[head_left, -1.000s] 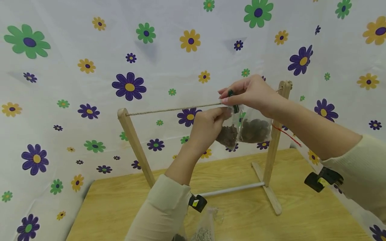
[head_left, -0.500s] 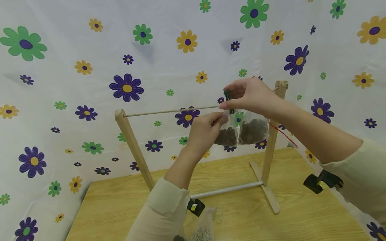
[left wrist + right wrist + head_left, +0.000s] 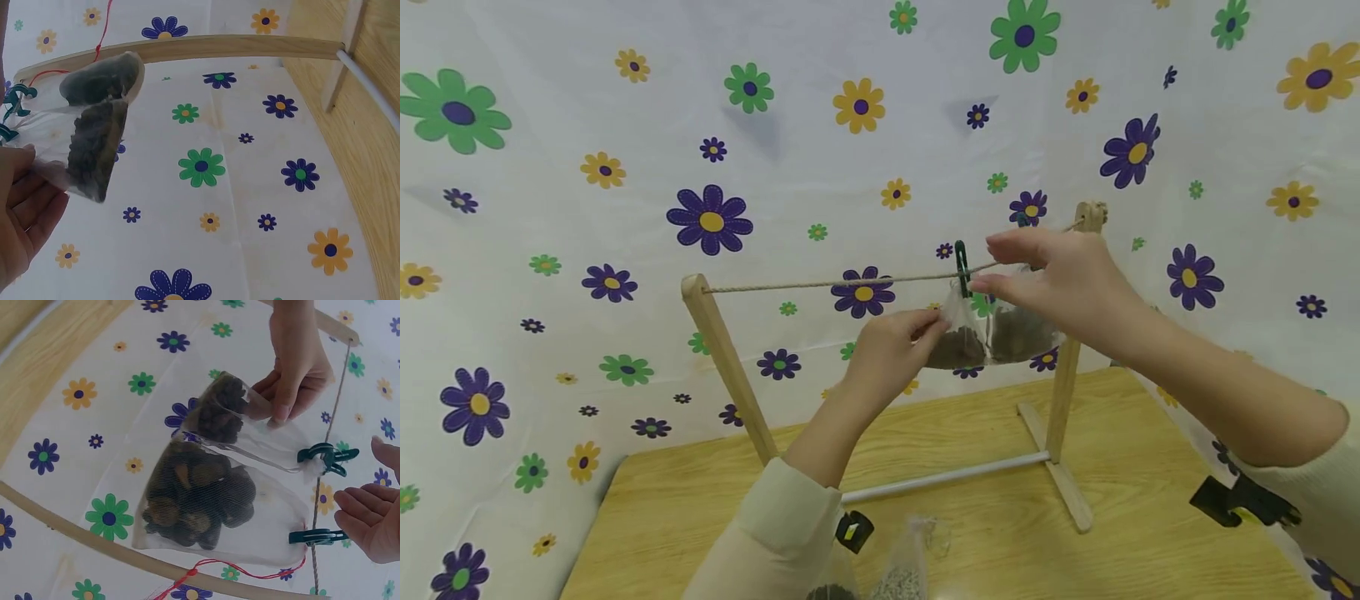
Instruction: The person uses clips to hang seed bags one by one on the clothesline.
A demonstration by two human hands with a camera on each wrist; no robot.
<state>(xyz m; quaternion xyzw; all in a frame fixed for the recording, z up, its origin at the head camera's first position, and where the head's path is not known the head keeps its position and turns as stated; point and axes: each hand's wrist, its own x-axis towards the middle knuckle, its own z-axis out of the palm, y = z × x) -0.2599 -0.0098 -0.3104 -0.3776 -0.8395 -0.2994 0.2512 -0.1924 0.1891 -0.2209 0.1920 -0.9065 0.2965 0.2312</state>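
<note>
A sheer mesh drawstring bag point(image 3: 957, 348) with dark lumpy contents hangs from the twine line point(image 3: 820, 285), held by a dark green clothespin point(image 3: 325, 456). My left hand point(image 3: 891, 354) pinches the side of this bag between thumb and fingers. Beside it hangs a second, larger mesh bag point(image 3: 200, 500) with dark round pieces and a red drawstring point(image 3: 231, 565), under another green clothespin point(image 3: 317, 537). My right hand point(image 3: 1067, 279) is just right of the first clothespin, thumb and fingers spread, holding nothing. In the head view it partly covers the second bag.
Wooden posts point(image 3: 726, 367) carry the twine, joined low down by a pale bar point(image 3: 947, 477) on a wooden table point(image 3: 1000, 533). More mesh bags, one with light grains point(image 3: 901, 575), lie at the near edge. Flower-printed cloth point(image 3: 820, 183) stands behind.
My right hand has let go of the clothespin, which now grips the twine and bag, and has drawn back rightward. My left hand has slid slightly down the bag.
</note>
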